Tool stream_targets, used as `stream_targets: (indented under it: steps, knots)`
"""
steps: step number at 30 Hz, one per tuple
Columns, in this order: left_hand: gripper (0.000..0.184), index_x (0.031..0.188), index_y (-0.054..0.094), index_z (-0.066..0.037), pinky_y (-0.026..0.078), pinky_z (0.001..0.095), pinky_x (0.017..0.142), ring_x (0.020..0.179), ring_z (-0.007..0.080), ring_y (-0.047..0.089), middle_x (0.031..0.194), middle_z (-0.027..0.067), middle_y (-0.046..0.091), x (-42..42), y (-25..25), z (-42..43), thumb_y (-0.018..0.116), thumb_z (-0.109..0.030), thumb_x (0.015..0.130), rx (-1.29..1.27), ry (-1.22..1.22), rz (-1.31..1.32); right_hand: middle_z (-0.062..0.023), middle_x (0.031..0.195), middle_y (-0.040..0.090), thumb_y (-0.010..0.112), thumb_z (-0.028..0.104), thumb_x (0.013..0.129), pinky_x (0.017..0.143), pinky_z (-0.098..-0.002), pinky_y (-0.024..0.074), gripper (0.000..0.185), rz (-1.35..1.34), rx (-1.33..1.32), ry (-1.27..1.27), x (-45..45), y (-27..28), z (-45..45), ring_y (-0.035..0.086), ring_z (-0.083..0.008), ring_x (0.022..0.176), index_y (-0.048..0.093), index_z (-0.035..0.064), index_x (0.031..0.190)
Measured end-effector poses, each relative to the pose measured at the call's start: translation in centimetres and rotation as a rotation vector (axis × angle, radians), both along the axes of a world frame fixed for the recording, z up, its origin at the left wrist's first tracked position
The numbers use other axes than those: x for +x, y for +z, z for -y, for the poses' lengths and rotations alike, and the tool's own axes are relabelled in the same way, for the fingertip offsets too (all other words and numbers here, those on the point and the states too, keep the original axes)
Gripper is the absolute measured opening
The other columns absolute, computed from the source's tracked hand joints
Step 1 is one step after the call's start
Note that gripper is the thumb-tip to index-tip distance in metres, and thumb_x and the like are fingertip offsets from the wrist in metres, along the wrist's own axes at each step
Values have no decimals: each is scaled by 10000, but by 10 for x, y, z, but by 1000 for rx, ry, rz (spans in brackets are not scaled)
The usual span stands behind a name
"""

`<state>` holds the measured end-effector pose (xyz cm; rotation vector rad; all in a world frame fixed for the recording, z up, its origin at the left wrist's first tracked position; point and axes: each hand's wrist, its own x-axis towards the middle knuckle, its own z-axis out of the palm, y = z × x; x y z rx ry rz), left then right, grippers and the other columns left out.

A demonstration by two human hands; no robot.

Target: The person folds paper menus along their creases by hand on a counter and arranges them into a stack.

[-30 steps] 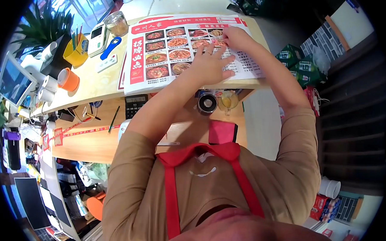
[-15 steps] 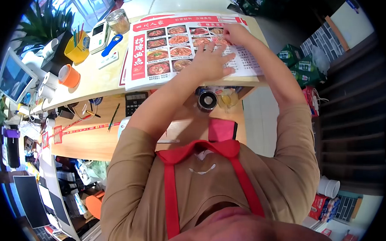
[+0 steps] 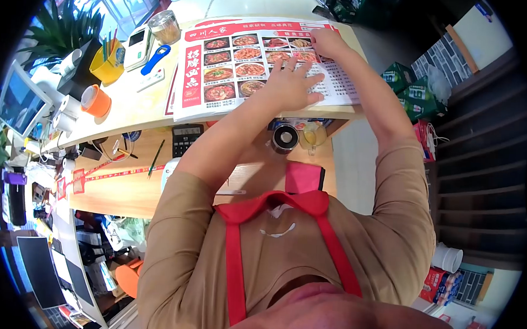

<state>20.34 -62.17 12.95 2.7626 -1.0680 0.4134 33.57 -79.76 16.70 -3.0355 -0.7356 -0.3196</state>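
A stack of printed menu sheets (image 3: 224, 63), red and white with food pictures, lies on the raised wooden counter (image 3: 130, 109). My left hand (image 3: 291, 89) rests flat on the top sheet with its fingers spread, holding nothing. Farther to the right, my right hand (image 3: 327, 45) is at the upper right part of the sheet. Its fingers are curled in against the paper; whatever they may hold is hidden. Sheet edges underneath stick out a little at the left and the top.
Left of the sheets stand a glass jar (image 3: 164, 29), a card terminal (image 3: 138, 46), a blue-handled object (image 3: 156, 60), a yellow pen holder (image 3: 107, 63) and an orange cup (image 3: 95, 101). On the lower desk are a calculator (image 3: 186, 139), a dark round-topped container (image 3: 285, 138) and a glass mug (image 3: 312, 137).
My right hand has shifted slightly up and to the right along the sheet, with its fingers still curled. My left hand stays spread on the paper. The whole view has moved slightly.
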Motion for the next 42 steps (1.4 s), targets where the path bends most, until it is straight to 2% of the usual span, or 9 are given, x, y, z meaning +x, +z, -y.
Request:
stream_targets:
  steps: [2, 8, 12, 18, 27, 30, 33, 39, 42]
  knots:
    - [550, 1348, 400, -293, 142, 559, 1062, 1341, 374, 217, 1439, 114, 301, 3, 0, -2, 408, -560, 867, 3, 8, 12, -147, 778, 632, 581, 120, 750, 626, -403, 459, 97, -108, 18, 136, -19, 15, -6, 601, -299, 726, 601, 37, 797]
    - [551, 1351, 397, -293, 149, 546, 1064, 1333, 375, 234, 1444, 109, 295, 1, -2, 1, 396, -565, 871, 11, 11, 25, -138, 771, 635, 588, 132, 740, 634, -390, 466, 88, 95, 34, -32, -9, -3, -9, 605, -292, 726, 616, 53, 768]
    - [545, 1355, 388, -293, 154, 557, 1058, 1335, 378, 227, 1449, 108, 285, 4, -5, 1, 391, -554, 877, 14, 8, 25, -133, 782, 639, 593, 138, 737, 646, -388, 468, 89, -148, -32, 71, -19, 19, 2, 607, -291, 738, 620, 66, 784]
    - [548, 1356, 383, -297, 139, 539, 1069, 1342, 368, 217, 1452, 111, 279, 1, 0, 1, 394, -557, 874, 31, 11, -3, -134, 781, 639, 597, 136, 727, 648, -394, 467, 88, 78, 51, -100, -3, -7, -10, 607, -297, 742, 622, 63, 772]
    - [545, 1349, 396, -302, 141, 543, 1068, 1343, 365, 216, 1447, 108, 292, 0, 1, 1, 404, -562, 869, 14, 14, -8, -141, 762, 630, 591, 128, 724, 645, -392, 465, 88, 94, 111, -97, 0, -6, -11, 602, -300, 732, 617, 57, 770]
    - [545, 1349, 396, -304, 138, 540, 1071, 1344, 365, 213, 1448, 107, 289, 0, 1, -2, 403, -564, 869, 3, 6, -25, -143, 749, 629, 593, 127, 721, 646, -396, 464, 86, -127, -33, 53, -13, 17, -6, 605, -297, 731, 617, 57, 764]
    - [550, 1353, 388, -304, 143, 540, 1071, 1344, 365, 212, 1448, 106, 288, 4, -5, -1, 410, -560, 868, -1, -4, 24, -144, 744, 627, 598, 121, 712, 645, -402, 462, 82, -22, -91, -32, -10, 9, -10, 607, -298, 732, 616, 59, 763]
    - [550, 1354, 387, -295, 149, 536, 1073, 1346, 363, 211, 1447, 107, 288, 0, 1, 0, 426, -547, 867, 11, -2, -19, -140, 795, 637, 611, 146, 742, 645, -397, 467, 111, 337, 64, -97, 17, -2, 13, 614, -294, 742, 617, 54, 803]
    - [543, 1350, 394, -288, 148, 540, 1073, 1347, 368, 206, 1448, 109, 287, -1, 5, 0, 425, -540, 870, 25, 5, -34, -129, 800, 642, 617, 164, 763, 643, -361, 471, 129, 240, 354, -131, -9, 26, 33, 615, -266, 727, 618, 52, 827]
